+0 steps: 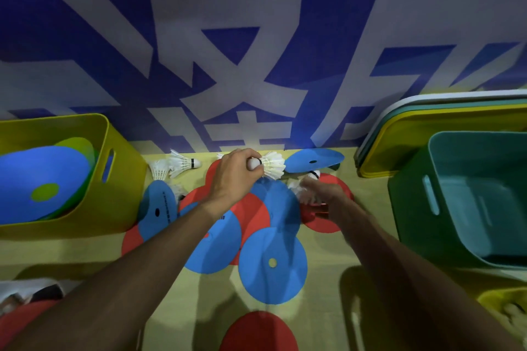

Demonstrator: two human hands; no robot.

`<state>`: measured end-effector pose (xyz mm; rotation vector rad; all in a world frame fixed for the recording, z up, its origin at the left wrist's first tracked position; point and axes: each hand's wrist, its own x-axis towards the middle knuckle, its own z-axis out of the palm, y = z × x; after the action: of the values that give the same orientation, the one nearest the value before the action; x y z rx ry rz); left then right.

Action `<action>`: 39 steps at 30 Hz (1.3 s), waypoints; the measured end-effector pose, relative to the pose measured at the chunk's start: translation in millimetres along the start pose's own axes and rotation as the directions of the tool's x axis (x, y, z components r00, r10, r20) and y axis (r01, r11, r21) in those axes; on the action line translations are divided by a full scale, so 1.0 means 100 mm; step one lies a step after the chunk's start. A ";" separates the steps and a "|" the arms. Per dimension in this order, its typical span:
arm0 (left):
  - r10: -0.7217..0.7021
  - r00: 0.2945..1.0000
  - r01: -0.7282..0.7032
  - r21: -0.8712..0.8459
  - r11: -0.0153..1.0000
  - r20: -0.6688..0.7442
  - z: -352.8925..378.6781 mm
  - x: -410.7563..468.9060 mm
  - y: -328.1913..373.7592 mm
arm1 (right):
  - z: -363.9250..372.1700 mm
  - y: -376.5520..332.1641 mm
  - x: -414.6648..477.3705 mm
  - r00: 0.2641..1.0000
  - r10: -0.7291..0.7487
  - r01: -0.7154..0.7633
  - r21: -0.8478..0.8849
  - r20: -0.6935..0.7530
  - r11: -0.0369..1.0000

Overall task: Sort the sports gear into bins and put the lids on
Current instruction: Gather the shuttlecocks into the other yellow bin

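My left hand (236, 177) grips a white shuttlecock (271, 164) by its cork, feathers pointing right. Blurred, my right hand (322, 194) reaches onto more shuttlecocks (302, 188) lying on the discs; whether it holds one is unclear. Two loose shuttlecocks (176, 165) lie by the wall. Blue discs (272, 263) and red discs (253, 214) overlap in a pile on the floor. A yellow bin (85, 208) at left holds blue and green discs. An empty teal bin (470, 194) stands at right.
Stacked lids (399, 122) lean against the wall behind the teal bin. Another yellow bin (502, 305) shows at the lower right corner. A red disc (256, 330) lies near the bottom edge. A blue-and-white banner wall closes off the far side.
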<state>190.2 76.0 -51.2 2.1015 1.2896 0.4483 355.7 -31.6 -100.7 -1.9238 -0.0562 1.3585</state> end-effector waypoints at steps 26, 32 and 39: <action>-0.136 0.955 0.295 -0.804 0.516 0.263 -0.26 -1.43 1.24 | -1.46 0.02 -2.03 0.884 -0.461 0.468 -0.191 0.079 0.863; -0.072 0.929 0.337 -0.749 0.571 0.363 0.37 -1.83 1.85 | -2.48 0.40 -2.20 0.876 -0.481 0.482 -0.151 0.048 0.863; 0.085 0.924 0.184 -0.629 0.755 0.372 0.96 -2.25 2.47 | -3.48 0.94 -2.24 0.893 -0.450 0.444 -0.184 0.005 0.877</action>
<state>306.9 -235.9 49.4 1.4478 0.7915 0.3712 509.1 -389.3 67.8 -1.9259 -0.5909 1.0281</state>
